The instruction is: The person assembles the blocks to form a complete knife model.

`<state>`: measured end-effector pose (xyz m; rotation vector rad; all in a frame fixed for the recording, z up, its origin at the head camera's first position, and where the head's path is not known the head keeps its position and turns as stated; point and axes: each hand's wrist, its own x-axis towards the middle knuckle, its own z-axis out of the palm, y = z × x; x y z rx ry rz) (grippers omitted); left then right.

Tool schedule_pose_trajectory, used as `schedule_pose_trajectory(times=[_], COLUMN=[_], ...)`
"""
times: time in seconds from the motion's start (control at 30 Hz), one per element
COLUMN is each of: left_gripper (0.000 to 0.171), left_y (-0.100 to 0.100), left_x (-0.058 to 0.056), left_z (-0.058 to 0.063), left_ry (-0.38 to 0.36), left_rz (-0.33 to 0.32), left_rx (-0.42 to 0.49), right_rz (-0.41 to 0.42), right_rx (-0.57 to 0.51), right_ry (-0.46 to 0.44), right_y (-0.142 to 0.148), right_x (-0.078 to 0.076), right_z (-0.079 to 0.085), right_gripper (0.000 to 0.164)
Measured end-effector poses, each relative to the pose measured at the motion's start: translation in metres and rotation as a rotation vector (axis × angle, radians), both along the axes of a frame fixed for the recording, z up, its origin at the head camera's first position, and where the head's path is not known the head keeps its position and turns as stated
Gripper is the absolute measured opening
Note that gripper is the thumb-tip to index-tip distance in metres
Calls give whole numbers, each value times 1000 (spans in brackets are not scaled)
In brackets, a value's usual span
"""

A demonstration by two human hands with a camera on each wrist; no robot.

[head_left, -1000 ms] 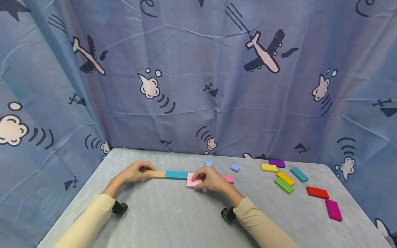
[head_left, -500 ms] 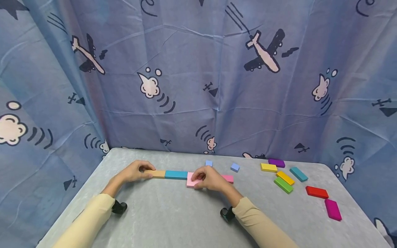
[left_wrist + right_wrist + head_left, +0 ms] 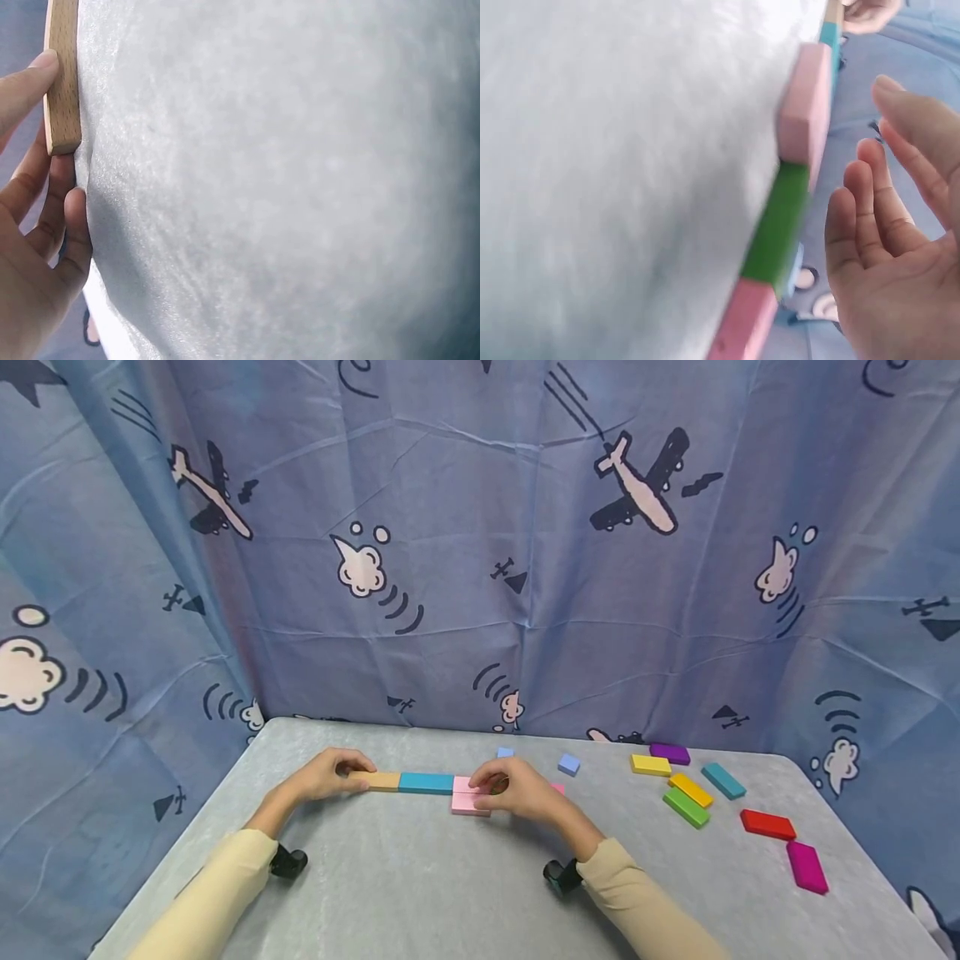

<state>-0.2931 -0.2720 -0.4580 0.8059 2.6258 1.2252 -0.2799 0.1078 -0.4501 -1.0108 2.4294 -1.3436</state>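
A row of blocks lies on the table. At its left end my left hand (image 3: 330, 774) pinches a natural wood block (image 3: 386, 782), its grain plain in the left wrist view. Beside that comes a teal block (image 3: 426, 784), then two light pink blocks (image 3: 470, 804), one in front of the other. My right hand (image 3: 522, 793) hovers over the row with thumb and fingers apart, holding nothing. In the right wrist view a green block (image 3: 776, 225) and a darker pink block (image 3: 742, 322) continue the row; the hand mostly hides them in the head view.
Two small blue blocks, one of them (image 3: 568, 765) further right, lie behind the row. To the right several loose blocks are scattered, among them a yellow block (image 3: 650, 766), a lime block (image 3: 686, 807), a red block (image 3: 767, 825) and a magenta block (image 3: 807, 867).
My right hand has let go of the front light pink block and moved slightly right. My left hand stays on the wood block, and the row has not visibly moved.
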Motion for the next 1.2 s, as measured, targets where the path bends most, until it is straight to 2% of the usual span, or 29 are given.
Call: schedule_pose_trajectory(times=[0.2,0.43,0.57,0.7,0.93,1.2], left_gripper=[21,21,20,20,21,20], left_y=[0,1,5,8,3,0], left_x=[-1,1,4,5,2,-2], left_z=[-1,-1,2,5,0,-6], left_ry=[4,5,8,-1,-4,16], left_rz=[-3,4,16,20,19,9], left_rx=[9,-2,-14,-8,-11,-15], right_rz=[-15,-113,-152,-233,-392,-568], right_rx=[-44,2,-15,-10,32,81], right_ry=[-2,-30,-21,-35,-88,-75], right_y=[34,94,132,166,215,258], right_x=[4,16,25,34,48,60], right_z=[9,15,14,12,9,7], right_gripper=[23,25,26,28,37,41])
